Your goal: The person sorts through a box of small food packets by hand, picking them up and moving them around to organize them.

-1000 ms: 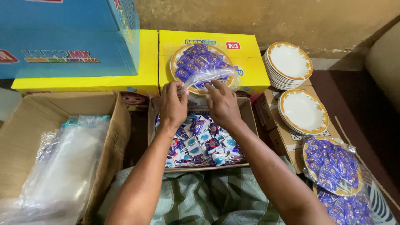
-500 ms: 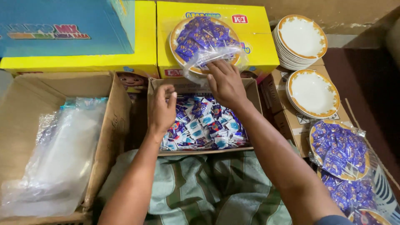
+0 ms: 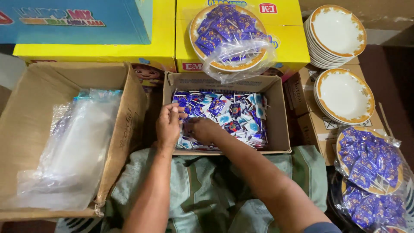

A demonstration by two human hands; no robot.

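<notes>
Both my hands are inside an open cardboard box (image 3: 280, 125) full of small blue and white wrapped lollipops (image 3: 235, 116). My left hand (image 3: 169, 125) curls its fingers around a few of the sweets at the box's left side. My right hand (image 3: 202, 129) lies palm down on the sweets right beside it, fingers closing on some. Behind the box, a gold-rimmed white plate (image 3: 228, 36) heaped with the same lollipops sits half inside a clear plastic bag on a yellow carton (image 3: 284, 39).
To the left, a big cardboard box (image 3: 26, 129) holds clear plastic bags (image 3: 73, 146). At right there are a stack of gold-rimmed plates (image 3: 338, 32), a single plate (image 3: 343, 96) and bagged plates of lollipops (image 3: 371, 159). A blue carton (image 3: 73, 21) lies at the back left.
My right hand came back from the bagged plate on the yellow carton and went down into the lollipop box. My left hand moved deeper into the box. The view has tilted down.
</notes>
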